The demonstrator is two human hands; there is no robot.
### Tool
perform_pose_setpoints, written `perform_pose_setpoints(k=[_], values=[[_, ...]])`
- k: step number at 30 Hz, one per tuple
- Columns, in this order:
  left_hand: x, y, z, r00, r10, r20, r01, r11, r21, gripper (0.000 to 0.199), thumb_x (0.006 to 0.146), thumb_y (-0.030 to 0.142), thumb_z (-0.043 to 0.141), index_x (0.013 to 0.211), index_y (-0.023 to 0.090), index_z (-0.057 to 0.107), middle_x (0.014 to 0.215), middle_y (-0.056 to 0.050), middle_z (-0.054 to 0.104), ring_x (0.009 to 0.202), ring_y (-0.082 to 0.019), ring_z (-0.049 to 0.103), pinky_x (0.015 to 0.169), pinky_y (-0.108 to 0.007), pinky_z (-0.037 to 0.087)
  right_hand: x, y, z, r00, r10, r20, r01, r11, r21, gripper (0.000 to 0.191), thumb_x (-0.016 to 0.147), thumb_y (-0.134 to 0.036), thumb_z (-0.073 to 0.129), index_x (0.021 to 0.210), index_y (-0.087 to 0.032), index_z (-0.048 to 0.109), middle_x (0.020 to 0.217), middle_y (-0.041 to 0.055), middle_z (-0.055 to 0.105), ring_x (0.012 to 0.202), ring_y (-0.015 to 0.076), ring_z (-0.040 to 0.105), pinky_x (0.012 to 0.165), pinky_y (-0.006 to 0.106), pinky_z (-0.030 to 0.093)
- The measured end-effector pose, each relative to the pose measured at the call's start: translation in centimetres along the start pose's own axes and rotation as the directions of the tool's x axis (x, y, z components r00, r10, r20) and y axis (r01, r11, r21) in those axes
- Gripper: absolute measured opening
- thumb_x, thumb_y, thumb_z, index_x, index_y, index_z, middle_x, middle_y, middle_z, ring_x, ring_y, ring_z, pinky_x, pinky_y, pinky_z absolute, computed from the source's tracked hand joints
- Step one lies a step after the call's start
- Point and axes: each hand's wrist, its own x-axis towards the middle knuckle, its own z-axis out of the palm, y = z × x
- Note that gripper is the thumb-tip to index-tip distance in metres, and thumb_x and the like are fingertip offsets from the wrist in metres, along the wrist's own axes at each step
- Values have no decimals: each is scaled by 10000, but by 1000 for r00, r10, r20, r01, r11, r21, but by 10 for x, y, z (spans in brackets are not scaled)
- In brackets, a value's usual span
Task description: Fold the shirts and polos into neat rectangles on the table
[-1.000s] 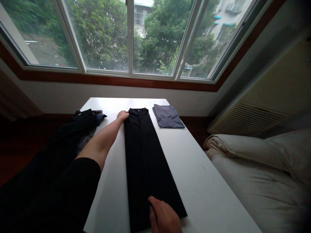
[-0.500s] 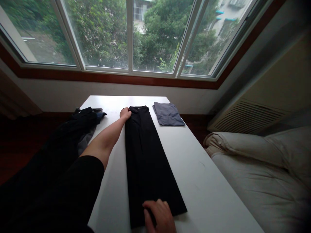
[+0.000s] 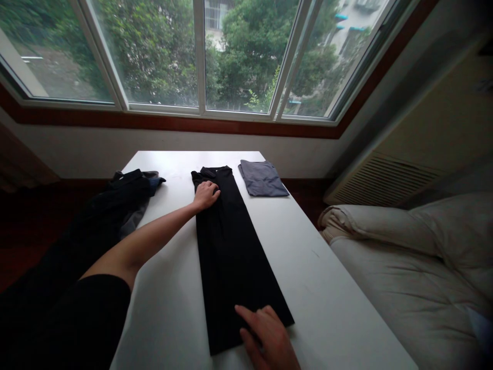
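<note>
Black trousers (image 3: 234,246), folded lengthwise into a long strip, lie flat on the white table (image 3: 316,288). Their waistband is at the far end, toward the window, and the hems are near me. My left hand (image 3: 207,195) rests on the trousers just below the waistband, fingers spread over the cloth. Over the hem end is my right hand (image 3: 267,334), its index finger stretched out and its thumb apart. Its lower part is cut off by the frame edge. Neither hand grips the cloth visibly.
A folded grey garment (image 3: 264,178) lies at the table's far right. A heap of dark clothes (image 3: 133,187) hangs over the left edge. To the right stands a cream sofa (image 3: 393,257); beyond the table are a wall and a window (image 3: 234,56).
My left hand has let go of the waistband's left corner and moved nearer and right onto the cloth. My right hand has shifted slightly right, its index finger now extended.
</note>
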Motion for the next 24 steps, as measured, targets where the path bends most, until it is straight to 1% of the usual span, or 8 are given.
perform_pose_setpoints(k=[2, 5, 7, 9, 12, 17, 21, 24], values=[[-6, 5, 1, 997, 27, 71, -28, 1000, 4, 378, 1022, 492, 505, 1070, 230, 773, 1197, -124, 703, 1241, -324, 561, 1132, -447, 355, 0, 8, -10, 995, 79, -57, -85, 991, -103, 239, 1030, -221, 503, 1203, -239, 667, 874, 31, 730, 740, 186, 672, 721, 324, 516], [-6, 14, 4, 991, -13, 135, 12, 1000, 12, 415, 1003, 558, 524, 1018, 228, 776, 1149, -130, 735, 1218, -343, 592, 1103, -463, 369, -7, 23, -17, 966, 198, -167, -236, 938, -252, 151, 992, -214, 541, 1066, -248, 669, 914, 49, 703, 808, 225, 657, 749, 363, 516], [-2, 19, 7, 988, -72, 135, 72, 997, 3, 414, 975, 564, 568, 1121, 219, 744, 1145, -137, 746, 1186, -355, 621, 1062, -465, 397, -16, 33, -20, 948, 261, -182, -306, 905, -295, 165, 944, -168, 535, 1035, -249, 646, 933, 54, 678, 837, 238, 639, 752, 374, 517], [4, 21, 10, 981, -132, 140, 135, 991, -12, 469, 950, 533, 611, 1292, 215, 662, 1135, -132, 759, 1154, -356, 652, 1029, -458, 414, -26, 39, -22, 936, 302, -180, -345, 892, -294, 211, 879, -106, 501, 989, -248, 613, 956, 58, 658, 871, 243, 627, 762, 375, 521], [13, 22, 14, 967, -180, 179, 187, 982, -24, 559, 936, 461, 630, 1435, 224, 544, 1157, -117, 768, 1155, -349, 674, 1040, -462, 401, -39, 45, -26, 926, 330, -185, -372, 883, -285, 243, 832, -95, 492, 1001, -243, 586, 1048, 77, 646, 971, 258, 621, 833, 397, 532], [21, 21, 20, 955, -208, 213, 220, 975, -37, 470, 923, 389, 625, 1372, 251, 601, 1245, -108, 751, 1225, -345, 654, 1076, -471, 382, -45, 51, -35, 935, 329, -132, -353, 889, -291, 300, 800, -128, 544, 1076, -238, 580, 1132, 82, 639, 1065, 274, 614, 895, 415, 538], [23, 25, 24, 960, -192, 203, 207, 977, -57, 484, 928, 373, 614, 1399, 261, 600, 1263, -103, 746, 1221, -340, 656, 1061, -468, 411, -47, 53, -36, 935, 316, -158, -352, 879, -323, 335, 880, -200, 580, 1213, -232, 587, 1213, 104, 622, 1111, 287, 610, 928, 439, 539], [23, 27, 24, 968, -165, 191, 185, 979, -89, 427, 929, 335, 615, 1349, 271, 657, 1262, -87, 748, 1205, -327, 662, 1039, -443, 442, -48, 53, -32, 949, 275, -151, -311, 888, -338, 264, 951, -259, 598, 1214, -247, 610, 1155, 94, 644, 1049, 275, 631, 890, 420, 550]])
